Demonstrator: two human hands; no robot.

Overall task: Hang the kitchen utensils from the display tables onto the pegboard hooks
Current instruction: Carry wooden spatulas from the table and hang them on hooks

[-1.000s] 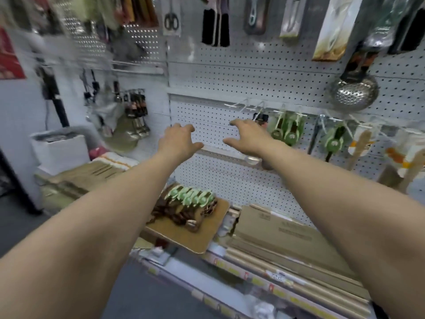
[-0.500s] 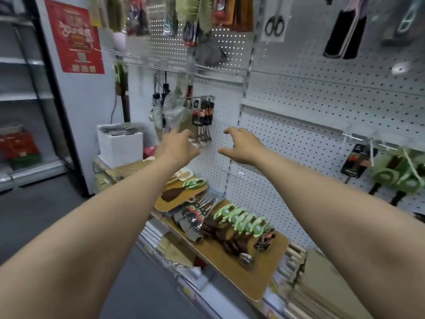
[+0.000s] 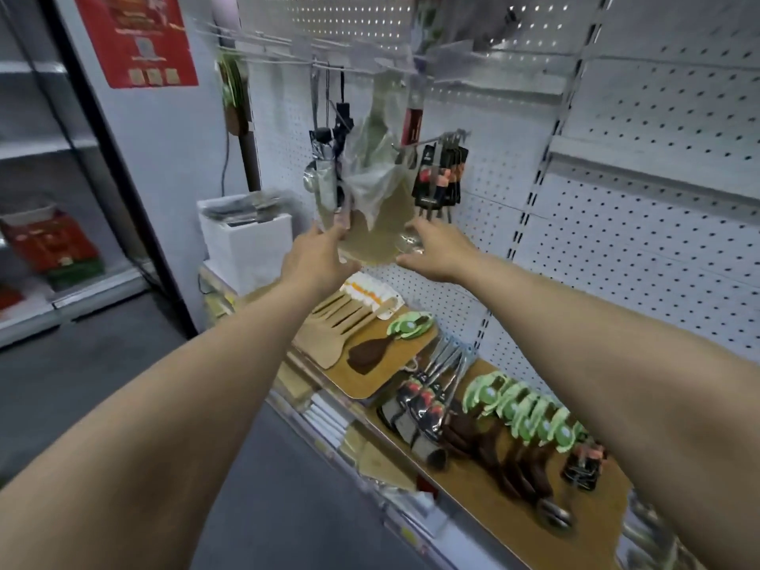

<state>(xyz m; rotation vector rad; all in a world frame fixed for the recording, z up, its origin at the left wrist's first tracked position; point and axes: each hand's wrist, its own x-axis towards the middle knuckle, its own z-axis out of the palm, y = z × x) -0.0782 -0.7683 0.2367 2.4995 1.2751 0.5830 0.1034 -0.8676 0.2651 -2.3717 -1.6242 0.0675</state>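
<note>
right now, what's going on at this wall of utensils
A person reaches up with both hands to a plastic-wrapped wooden utensil hanging in front of the pegboard. The left hand grips its lower left edge, and the right hand is at its lower right edge, though its grip is unclear. On the display table below lie wooden spatulas and green-carded utensils, not yet hung.

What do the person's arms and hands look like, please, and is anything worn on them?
Both forearms are bare, with no sleeves in view. The left hand and right hand are ungloved; no watch, ring or bracelet shows.
</note>
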